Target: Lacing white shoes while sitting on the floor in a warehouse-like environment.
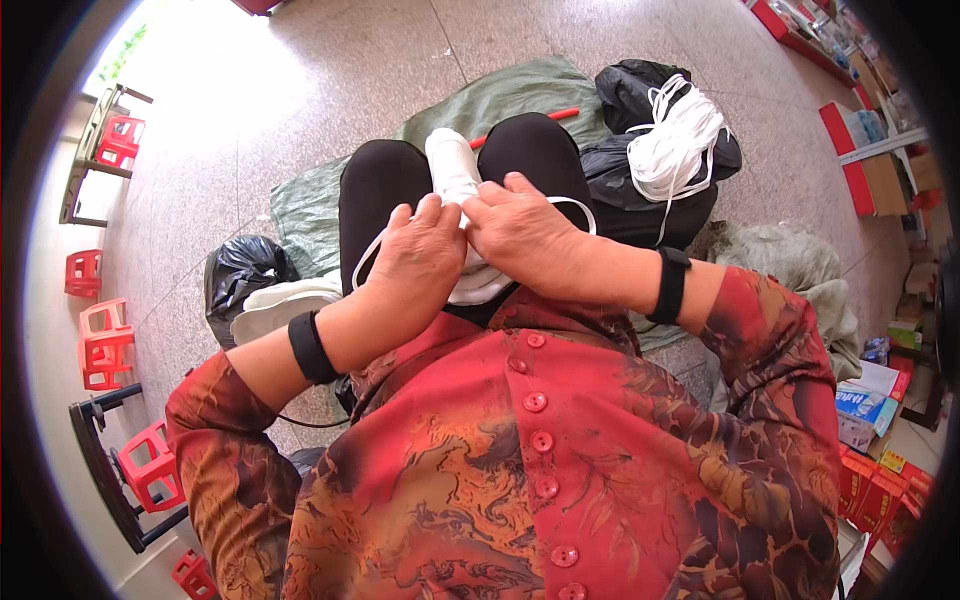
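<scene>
A white shoe (453, 165) lies between my knees, toe pointing away from me. White lace (577, 203) curves out in a loop on either side of it. My left hand (418, 248) is on the shoe's left side, fingers bent and pinched at the lacing. From the right my right hand (525, 232) meets it there, thumb and fingers closed together on the same spot. Both seem to grip the lace, though the fingertips partly hide it. Behind the hands, the shoe's heel opening shows only in part.
A bundle of white laces (678, 145) rests on black plastic bags (625, 95) to the right. More white shoes (285, 305) lie left, by another black bag (245, 262). Green woven sheeting (515, 88) covers the floor ahead. Red stools (105, 340) line the left wall; boxes (870, 490) stand right.
</scene>
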{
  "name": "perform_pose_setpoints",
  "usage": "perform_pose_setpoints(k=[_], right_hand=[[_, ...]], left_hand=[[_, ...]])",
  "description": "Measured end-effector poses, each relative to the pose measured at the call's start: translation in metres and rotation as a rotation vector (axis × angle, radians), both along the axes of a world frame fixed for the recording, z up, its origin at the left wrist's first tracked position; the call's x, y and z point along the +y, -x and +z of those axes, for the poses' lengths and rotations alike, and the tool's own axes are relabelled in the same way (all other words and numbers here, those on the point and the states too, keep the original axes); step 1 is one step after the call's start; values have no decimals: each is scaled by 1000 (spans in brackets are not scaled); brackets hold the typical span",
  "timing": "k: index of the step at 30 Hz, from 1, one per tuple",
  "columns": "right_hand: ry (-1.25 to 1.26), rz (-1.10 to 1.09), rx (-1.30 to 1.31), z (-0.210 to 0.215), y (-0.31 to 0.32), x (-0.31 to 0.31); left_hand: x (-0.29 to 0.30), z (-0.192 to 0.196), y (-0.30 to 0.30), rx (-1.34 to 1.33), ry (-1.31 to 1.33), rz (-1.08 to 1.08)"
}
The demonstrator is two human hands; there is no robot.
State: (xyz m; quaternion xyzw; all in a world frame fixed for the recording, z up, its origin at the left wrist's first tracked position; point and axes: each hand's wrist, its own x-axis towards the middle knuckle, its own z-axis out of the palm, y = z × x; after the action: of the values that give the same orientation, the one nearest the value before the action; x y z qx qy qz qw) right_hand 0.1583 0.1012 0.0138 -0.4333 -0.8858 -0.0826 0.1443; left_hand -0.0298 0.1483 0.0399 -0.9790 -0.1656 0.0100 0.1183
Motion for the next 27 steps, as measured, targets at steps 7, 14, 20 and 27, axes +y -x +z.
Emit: perform_pose_setpoints(k=[7,14,20,27], right_hand=[[237,343,771,74,18,-37],[362,268,955,70,5,-8],[561,44,1204,59,7,13],[930,-185,1563,42,-4,-7]], left_hand=[[16,36,12,-578,759,-41],[-1,106,4,-1061,986,37],[-7,44,8,-1168,1468,396],[-7,-2,27,-946,2030,377]])
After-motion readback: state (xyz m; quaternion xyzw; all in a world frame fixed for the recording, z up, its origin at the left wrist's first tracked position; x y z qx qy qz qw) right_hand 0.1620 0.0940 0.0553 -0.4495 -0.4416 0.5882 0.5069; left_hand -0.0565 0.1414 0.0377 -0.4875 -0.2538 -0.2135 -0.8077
